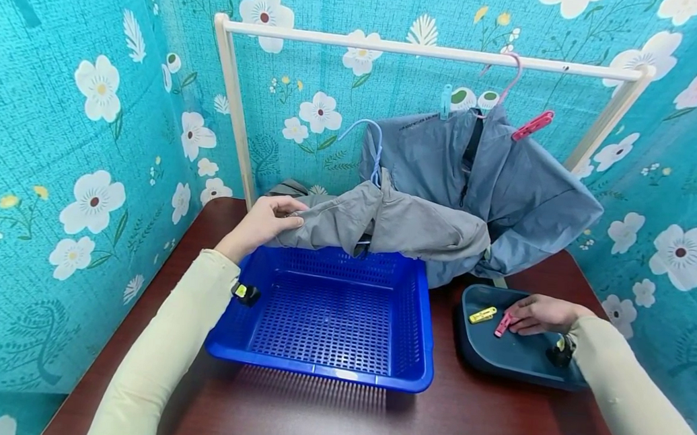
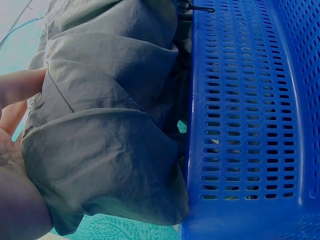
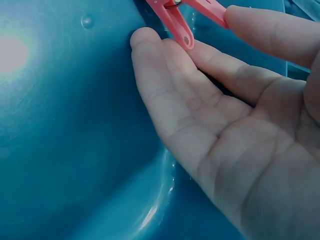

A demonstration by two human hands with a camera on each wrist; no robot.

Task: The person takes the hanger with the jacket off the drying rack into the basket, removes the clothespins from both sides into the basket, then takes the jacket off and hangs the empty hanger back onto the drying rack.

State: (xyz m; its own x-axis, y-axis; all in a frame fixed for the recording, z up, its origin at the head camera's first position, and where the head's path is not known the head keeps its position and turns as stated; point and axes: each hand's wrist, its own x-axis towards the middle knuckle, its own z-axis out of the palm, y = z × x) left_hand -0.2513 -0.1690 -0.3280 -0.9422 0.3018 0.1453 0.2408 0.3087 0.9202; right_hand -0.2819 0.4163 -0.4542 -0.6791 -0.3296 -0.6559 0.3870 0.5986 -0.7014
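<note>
My left hand (image 1: 265, 224) pinches the left shoulder of a grey jacket (image 1: 433, 225), thumb in front and fingers behind the cloth (image 2: 100, 75). The jacket is bunched on a blue hanger (image 1: 379, 149), whose hook stands up free below the rack's bar. At the right, my right hand (image 1: 545, 314) is down in a dark blue-green tray (image 1: 515, 357). It holds a pink clothespin (image 1: 502, 324) by the handle ends between thumb and fingertips; the right wrist view shows its legs (image 3: 179, 27) spread. A yellow clothespin (image 1: 482, 314) lies to its left in the tray.
A blue perforated basket (image 1: 319, 372) stands in front of the grey jacket. Behind is a wooden rack (image 1: 367, 42). From its bar a pink hanger (image 1: 519, 74) carries a blue-grey jacket (image 1: 538, 197), with a light-blue clothespin (image 1: 445, 103) and a red clothespin (image 1: 532, 126) on its shoulders.
</note>
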